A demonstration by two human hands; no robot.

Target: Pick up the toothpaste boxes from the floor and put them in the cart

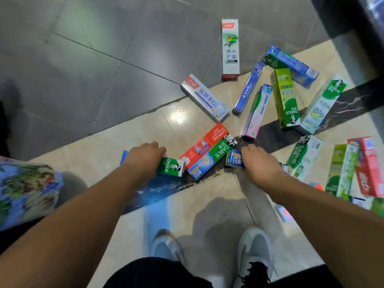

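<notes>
Head camera: the left hand (145, 157) curls over a green Darlie toothpaste box (171, 166) on the floor (83, 69). Right hand (258, 163) grips a blue toothpaste box (234, 161) beside the red-and-green Darlie box (207, 151).

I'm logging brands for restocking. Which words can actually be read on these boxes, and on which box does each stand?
"DARLIE": green box under the left hand.
"DARLIE": red-and-green box.
"DARLIE": yellow-green box.
"DARLIE": white-green box.
"Bio": white box.
Chinese lettering on the others and all small print: not readable.
</notes>
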